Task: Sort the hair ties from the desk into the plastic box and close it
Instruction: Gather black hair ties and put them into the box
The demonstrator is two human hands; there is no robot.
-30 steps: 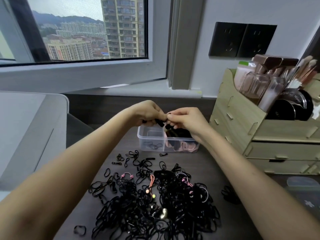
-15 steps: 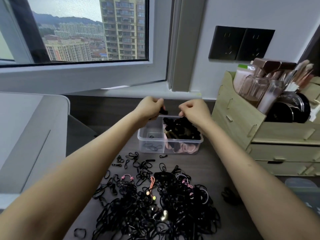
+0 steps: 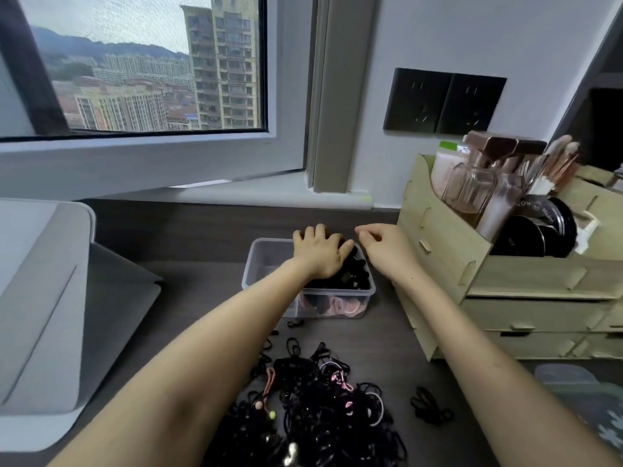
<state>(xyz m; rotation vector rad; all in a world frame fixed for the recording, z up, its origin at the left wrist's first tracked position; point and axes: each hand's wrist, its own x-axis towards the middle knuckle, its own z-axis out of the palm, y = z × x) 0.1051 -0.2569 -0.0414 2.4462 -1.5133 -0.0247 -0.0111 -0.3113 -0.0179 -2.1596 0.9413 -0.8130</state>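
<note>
A dark bench [image 3: 387, 335] runs under a window sill, with a grey wall and two black sockets [image 3: 444, 101] behind. On it stands a clear plastic box [image 3: 266, 264], lid off, split into two parts: the left part looks almost empty, the right part is heaped with black ties [image 3: 350, 276], and pink ties [image 3: 347, 303] show through its front wall. The left hand [image 3: 320, 252] lies palm down, fingers spread, pressing on the black heap in the right part; its grip is released, holding nothing that can be seen. The right hand [image 3: 387, 249] hovers just beside the box's right rim, fingers loosely curled; whether they pinch a tie cannot be told. Nearer the person a big pile of ties [image 3: 320, 416], mostly black with some pink, lies on the bench, a small clump [image 3: 429, 406] apart to its right. A wooden organiser [image 3: 505, 298] at the right holds bottles, brushes and compacts.
</note>
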